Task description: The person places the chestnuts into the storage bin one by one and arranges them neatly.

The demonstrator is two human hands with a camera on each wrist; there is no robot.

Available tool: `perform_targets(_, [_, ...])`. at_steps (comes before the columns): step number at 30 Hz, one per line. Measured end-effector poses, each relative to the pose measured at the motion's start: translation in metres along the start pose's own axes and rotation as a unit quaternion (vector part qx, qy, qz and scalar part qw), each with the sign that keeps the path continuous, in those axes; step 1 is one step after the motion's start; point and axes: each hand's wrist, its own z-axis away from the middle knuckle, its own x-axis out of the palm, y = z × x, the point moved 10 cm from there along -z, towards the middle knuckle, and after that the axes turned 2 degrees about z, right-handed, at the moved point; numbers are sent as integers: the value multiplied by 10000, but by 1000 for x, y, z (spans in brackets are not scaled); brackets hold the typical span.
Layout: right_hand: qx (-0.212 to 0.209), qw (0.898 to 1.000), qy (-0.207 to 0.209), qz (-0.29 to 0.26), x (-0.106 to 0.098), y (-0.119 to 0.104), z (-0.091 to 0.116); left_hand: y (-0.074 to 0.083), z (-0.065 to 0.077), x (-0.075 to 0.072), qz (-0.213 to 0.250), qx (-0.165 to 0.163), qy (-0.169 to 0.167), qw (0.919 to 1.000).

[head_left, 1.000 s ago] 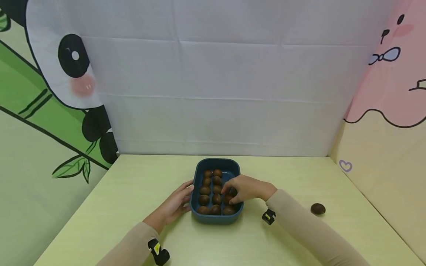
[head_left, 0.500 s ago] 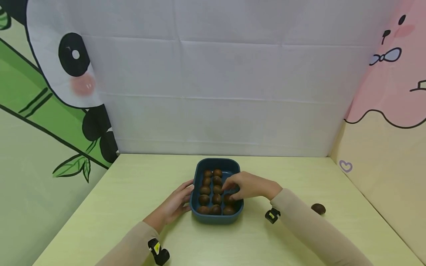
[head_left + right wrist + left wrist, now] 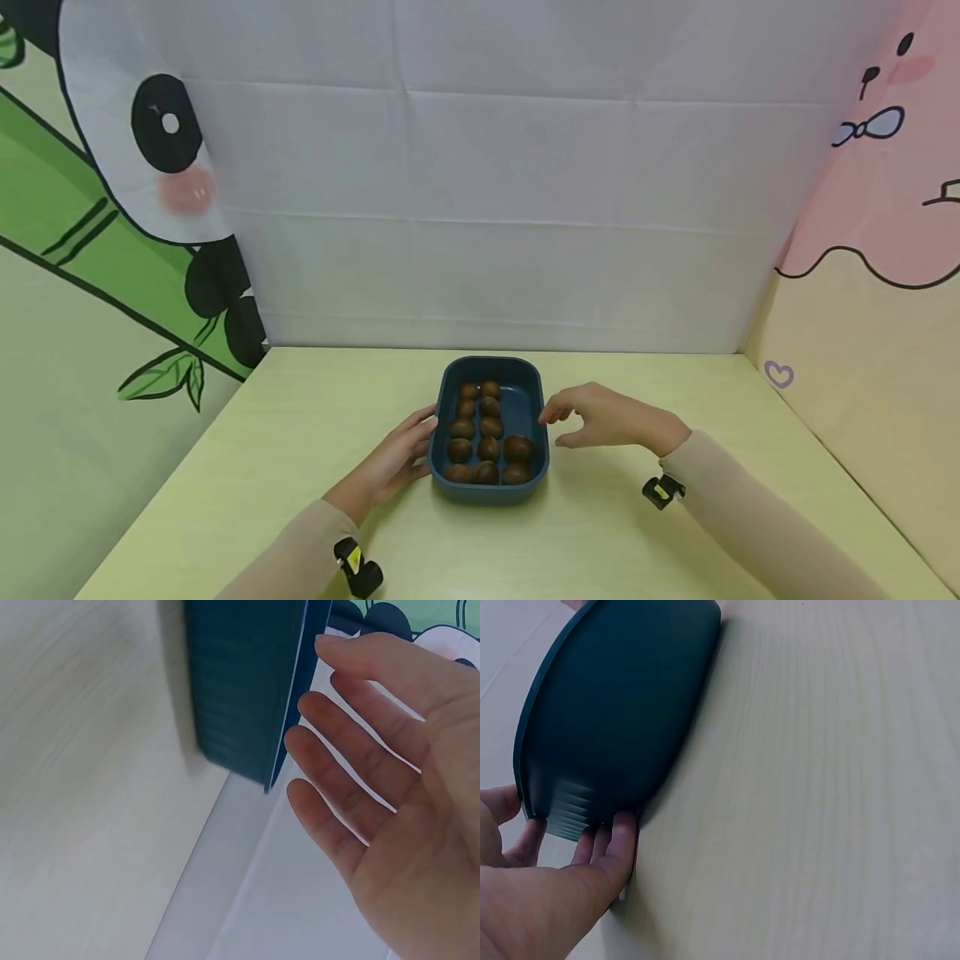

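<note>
A dark blue rectangular container (image 3: 491, 495) stands on the table, its floor ribbed lengthwise. Inside lie round, glossy brown nut-like pieces (image 3: 488, 449) in rows. The left and middle rows run the container's length, while the right row has two pieces at the near end, with a bigger one (image 3: 518, 448) behind the other. My left hand (image 3: 399, 458) rests with extended fingers along the container's left wall; in the left wrist view its fingertips (image 3: 624, 819) touch that wall. Just past the right rim, my right hand (image 3: 600, 417) hovers with nothing between its parted fingers.
A pale wood-look table (image 3: 247, 500) carries the container. White cloth (image 3: 495, 167) hangs at the back edge, and cartoon-printed panels (image 3: 870, 350) flank both sides. My right sleeve (image 3: 765, 517) stretches over the table's right part.
My right hand has moved right, from over the container to beyond its rim, uncovering the bigger brown piece. The dark brown piece on the right of the table is now out of sight.
</note>
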Motion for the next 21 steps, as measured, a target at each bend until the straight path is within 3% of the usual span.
perform_targets(11, [713, 9973, 157, 73, -16, 44, 66, 0, 2, 1, 105, -7, 42, 9999])
perform_targets(21, [1250, 9914, 397, 28, -22, 92, 139, 2, 1, 1, 41, 11, 14, 10000])
